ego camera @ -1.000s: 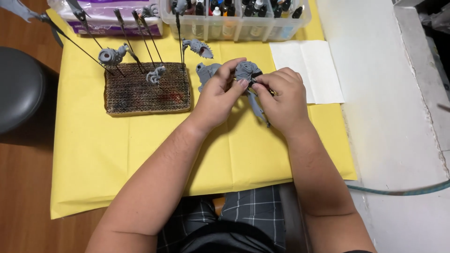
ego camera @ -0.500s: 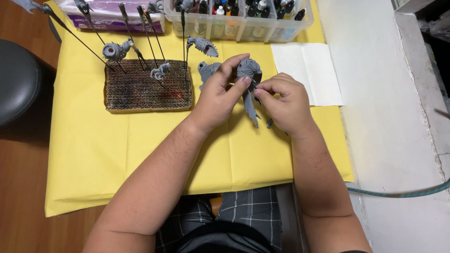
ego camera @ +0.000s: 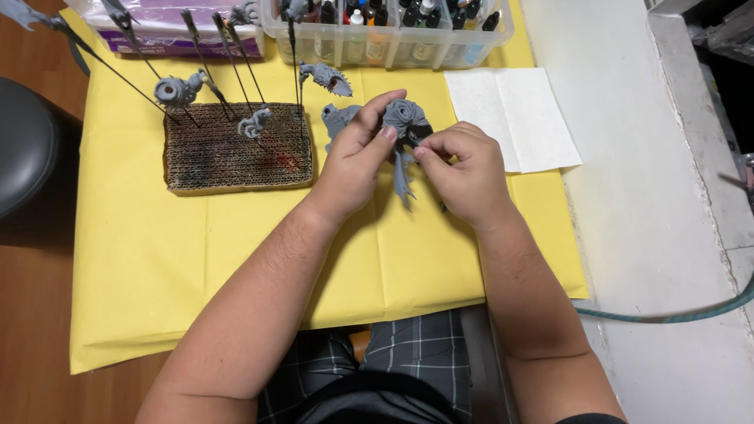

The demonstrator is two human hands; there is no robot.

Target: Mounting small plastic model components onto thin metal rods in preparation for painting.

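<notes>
Head camera view, looking down at two bare hands meeting just above the middle of a yellow sheet (ego camera: 236,259) that covers the table. Left hand (ego camera: 357,161) has its grip closed around a grey unpainted model piece (ego camera: 404,118), thumb reaching up over its rounded, ridged top. Right hand (ego camera: 463,173) pinches narrowly on the same piece from its 3 o'clock side, fingertips curled in. A thin grey blade-like part (ego camera: 403,179) hangs from the piece toward 6 o'clock, between the two hands.

At 9 o'clock from the hands lies a brown corrugated cardboard block (ego camera: 236,157), stained dark and reddish in spots. Thin black sticks (ego camera: 200,59) stand in it at slants, several carrying small grey model parts (ego camera: 179,89). One more grey part (ego camera: 326,77) sits on a stick at 11 o'clock from the hands, and another (ego camera: 336,118) shows just behind the left thumb.

At 12 o'clock, along the far edge, stands a clear plastic bin (ego camera: 393,39) packed with small bottles with dark and white caps. To its left is a box with a purple band (ego camera: 169,35). At 2 o'clock a white folded paper towel (ego camera: 522,114) lies flat on the sheet. A black round stool seat (ego camera: 23,145) sits at far 9 o'clock, and a green hose (ego camera: 675,314) curves across the pale floor at 4 o'clock.
</notes>
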